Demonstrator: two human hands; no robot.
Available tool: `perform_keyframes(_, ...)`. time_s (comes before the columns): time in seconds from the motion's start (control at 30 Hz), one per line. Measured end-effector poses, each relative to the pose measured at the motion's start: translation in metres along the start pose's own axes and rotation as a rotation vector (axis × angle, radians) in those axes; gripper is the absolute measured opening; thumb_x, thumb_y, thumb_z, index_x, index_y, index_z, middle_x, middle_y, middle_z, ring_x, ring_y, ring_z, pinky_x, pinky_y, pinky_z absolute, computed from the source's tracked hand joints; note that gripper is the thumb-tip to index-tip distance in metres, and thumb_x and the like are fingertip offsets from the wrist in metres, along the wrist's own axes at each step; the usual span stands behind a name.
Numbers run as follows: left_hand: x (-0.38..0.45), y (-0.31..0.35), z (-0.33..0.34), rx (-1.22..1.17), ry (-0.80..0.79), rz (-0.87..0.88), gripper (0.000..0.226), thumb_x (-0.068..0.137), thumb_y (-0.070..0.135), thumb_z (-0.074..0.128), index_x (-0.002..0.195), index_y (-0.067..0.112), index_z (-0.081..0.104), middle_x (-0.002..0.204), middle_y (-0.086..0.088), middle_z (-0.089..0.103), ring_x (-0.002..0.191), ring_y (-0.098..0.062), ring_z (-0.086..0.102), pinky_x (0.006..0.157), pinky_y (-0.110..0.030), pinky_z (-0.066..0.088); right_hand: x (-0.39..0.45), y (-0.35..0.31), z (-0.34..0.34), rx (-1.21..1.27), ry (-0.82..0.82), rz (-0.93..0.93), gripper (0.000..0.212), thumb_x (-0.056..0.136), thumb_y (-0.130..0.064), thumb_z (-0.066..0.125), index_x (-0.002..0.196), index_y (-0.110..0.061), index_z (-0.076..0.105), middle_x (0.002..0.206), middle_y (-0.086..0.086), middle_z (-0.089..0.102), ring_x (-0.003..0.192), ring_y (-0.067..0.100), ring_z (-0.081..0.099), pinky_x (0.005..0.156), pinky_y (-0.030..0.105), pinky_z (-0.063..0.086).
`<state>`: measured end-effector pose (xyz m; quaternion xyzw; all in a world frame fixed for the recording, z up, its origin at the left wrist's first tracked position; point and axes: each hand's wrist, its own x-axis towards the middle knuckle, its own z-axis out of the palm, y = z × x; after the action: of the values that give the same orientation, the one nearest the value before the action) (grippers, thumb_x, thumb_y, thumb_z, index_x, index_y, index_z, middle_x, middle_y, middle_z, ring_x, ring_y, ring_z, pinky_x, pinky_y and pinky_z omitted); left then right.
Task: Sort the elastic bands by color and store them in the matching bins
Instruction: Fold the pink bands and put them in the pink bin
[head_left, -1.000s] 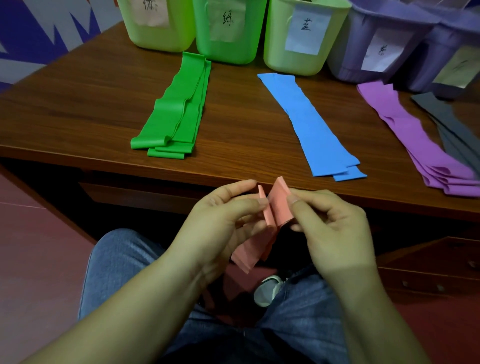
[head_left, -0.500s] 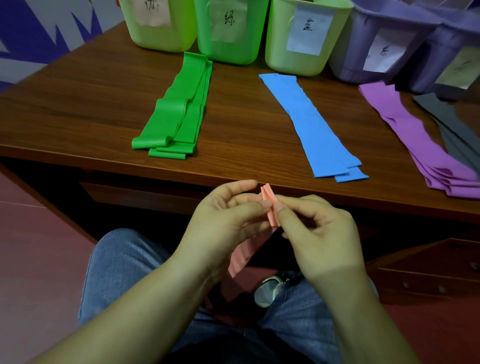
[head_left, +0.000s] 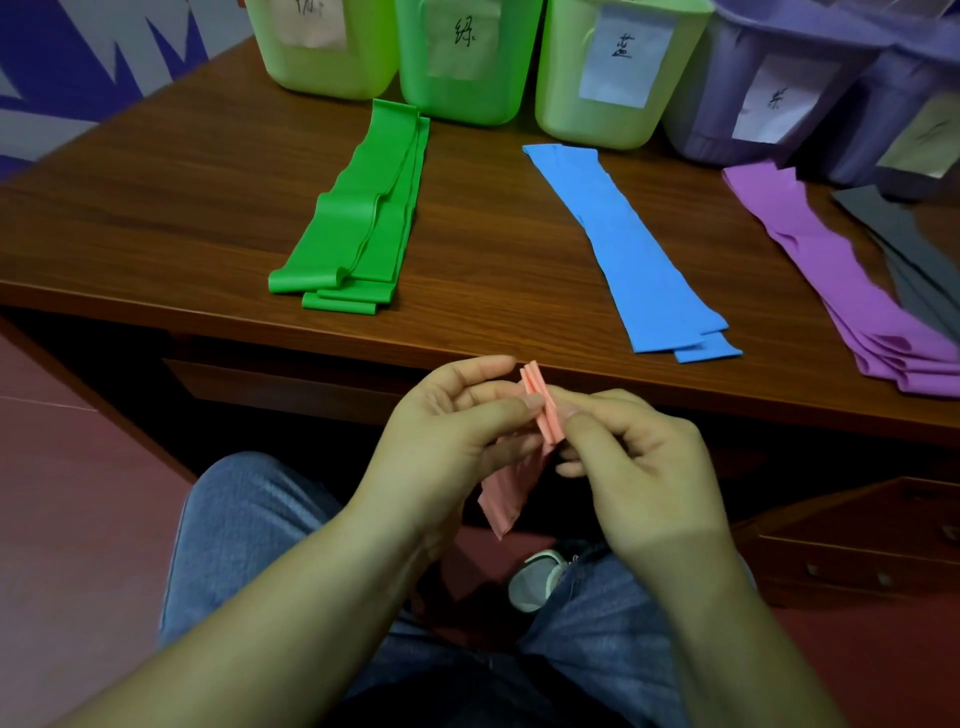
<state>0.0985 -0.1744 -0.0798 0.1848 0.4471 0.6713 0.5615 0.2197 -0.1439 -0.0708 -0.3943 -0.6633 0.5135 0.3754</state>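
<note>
Pinching a folded pink elastic band (head_left: 540, 410) between them, both hands sit low in the centre of the frame, just in front of the worktop's (head_left: 156, 208) near edge. The left hand (head_left: 447, 441) has its grip closed on the band from the left with thumb and forefinger; the right hand (head_left: 639, 478) has its grip pinching the same pleated top from the right. The band's loose end hangs down between the hands, over the person's jeans (head_left: 249, 530).

On the worktop, a stack of green bands (head_left: 358, 213) lies left of centre, a stack of blue bands (head_left: 628, 249) right of centre, purple bands (head_left: 841, 280) at the right, and dark grey bands (head_left: 914, 249) just beside them at the right edge. Along the top of the frame stand labelled bins: a light green bin (head_left: 322, 67), a green bin (head_left: 467, 98), another light green bin with a blue label (head_left: 566, 93), and a purple bin (head_left: 717, 119).
</note>
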Motion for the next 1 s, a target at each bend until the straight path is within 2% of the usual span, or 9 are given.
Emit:
perform_keyframes(0.23,0.000,0.003,-0.003,-0.021,0.032,-0.034,0.015,0.087,-0.003,0.054,0.094,0.008,0.060,0.069,-0.004,0.072,0.058,-0.012,0.068,0.053,-0.020,0.056,0.003,0.007,-0.004,0.028,-0.071,0.012,0.022,0.081,-0.027,0.057,0.084,-0.041,0.073,0.080,-0.012,0.066,0.073,0.000,0.062,0.066,0.017,0.051)
perform_keyframes(0.33,0.001,0.003,-0.004,-0.006,0.010,-0.026,0.016,0.090,-0.003,0.048,0.094,0.008,0.059,0.073,-0.006,0.073,0.059,-0.013,0.069,0.053,-0.021,0.056,0.002,0.006,-0.004,-0.044,-0.027,-0.028,0.020,0.080,-0.020,0.073,0.091,-0.037,0.073,0.081,0.000,0.064,0.071,0.006,0.059,0.066,0.014,0.048)
perform_keyframes(0.53,-0.001,0.007,-0.008,0.079,-0.085,0.002,0.024,0.092,-0.007,0.041,0.097,0.010,0.059,0.075,-0.005,0.073,0.061,-0.014,0.069,0.055,-0.022,0.057,0.006,0.008,-0.005,-0.089,0.052,-0.044,0.024,0.081,-0.010,0.072,0.089,-0.032,0.074,0.081,-0.001,0.067,0.069,0.007,0.061,0.064,0.014,0.047)
perform_keyframes(0.63,0.003,0.011,-0.012,0.236,-0.110,0.082,0.018,0.087,-0.002,0.055,0.098,0.012,0.060,0.074,-0.002,0.071,0.064,-0.012,0.066,0.056,-0.019,0.054,0.011,0.001,-0.011,-0.058,0.025,-0.022,0.022,0.083,-0.011,0.069,0.085,-0.032,0.073,0.084,-0.006,0.073,0.079,0.003,0.067,0.070,0.012,0.049)
perform_keyframes(0.7,0.009,0.011,-0.020,0.469,-0.114,0.254,0.029,0.072,0.018,0.074,0.098,0.020,0.061,0.076,0.006,0.065,0.069,-0.007,0.059,0.062,-0.017,0.051,0.015,-0.004,-0.017,-0.060,-0.013,-0.020,0.022,0.083,-0.009,0.068,0.083,-0.030,0.074,0.081,-0.011,0.074,0.077,-0.002,0.066,0.068,0.009,0.047)
perform_keyframes(0.8,0.013,0.013,-0.025,0.767,-0.204,0.371,0.044,0.061,0.044,0.074,0.102,0.032,0.063,0.093,0.009,0.062,0.081,-0.005,0.056,0.074,-0.023,0.047,0.021,-0.012,-0.025,-0.110,-0.099,-0.053,0.021,0.083,-0.009,0.067,0.084,-0.028,0.075,0.083,-0.006,0.074,0.077,0.001,0.065,0.070,0.014,0.048)
perform_keyframes(0.9,0.011,0.015,-0.021,0.731,-0.269,0.367,0.027,0.069,0.040,0.073,0.092,0.028,0.068,0.089,0.000,0.068,0.076,-0.019,0.060,0.072,-0.037,0.051,0.024,-0.017,-0.030,-0.185,-0.171,-0.098,0.014,0.084,-0.018,0.070,0.083,-0.030,0.076,0.085,0.000,0.071,0.082,0.014,0.065,0.076,0.027,0.050)
perform_keyframes(0.97,0.011,0.014,-0.019,0.735,-0.276,0.428,0.027,0.072,0.042,0.069,0.088,0.021,0.067,0.087,-0.013,0.066,0.073,-0.032,0.057,0.071,-0.050,0.049,0.025,-0.021,-0.033,-0.208,-0.189,-0.134,0.011,0.079,-0.026,0.067,0.083,-0.032,0.075,0.085,0.000,0.069,0.083,0.017,0.064,0.076,0.028,0.049)
perform_keyframes(1.0,0.011,0.015,-0.018,0.725,-0.285,0.447,0.028,0.073,0.042,0.068,0.085,0.017,0.066,0.084,-0.017,0.064,0.069,-0.029,0.054,0.068,-0.050,0.048,0.026,-0.023,-0.035,-0.234,-0.194,-0.157,0.012,0.078,-0.028,0.065,0.083,-0.032,0.075,0.084,-0.002,0.069,0.081,0.014,0.063,0.075,0.025,0.048)
